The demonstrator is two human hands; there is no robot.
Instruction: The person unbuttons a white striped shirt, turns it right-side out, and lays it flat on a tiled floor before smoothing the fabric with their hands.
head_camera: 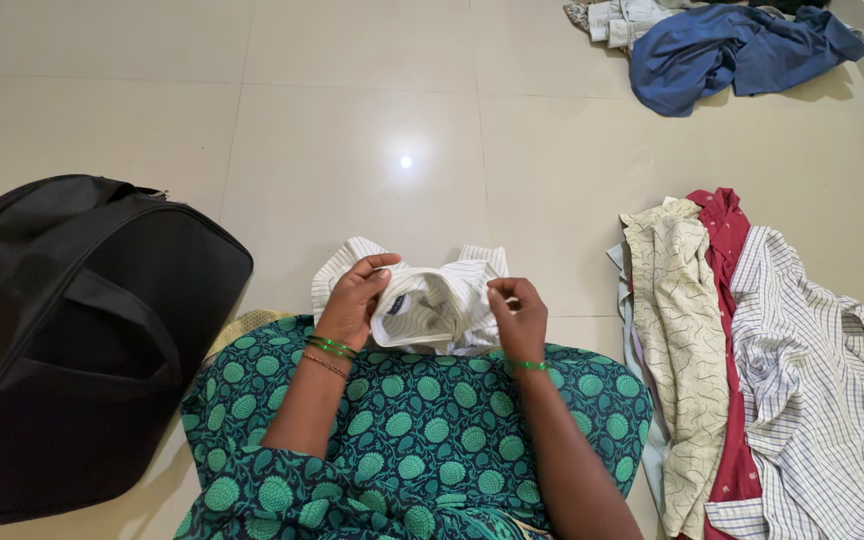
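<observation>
Seated on the tiled floor [372,120], a person pinches a white striped shirt [432,300] at its collar, left hand [354,300] and right hand [520,318] fingers closed on the soft, light cloth; black bag [72,330] at nine o'clock, clothes pile [752,370] at three.

The person is wearing a dark teal garment [412,440] printed with light green round leaf motifs. Thin green and gold bangles are circling the wrist of the left hand [352,300], one green bangle that of the right hand [520,320]. The forearms are showing bare.
</observation>
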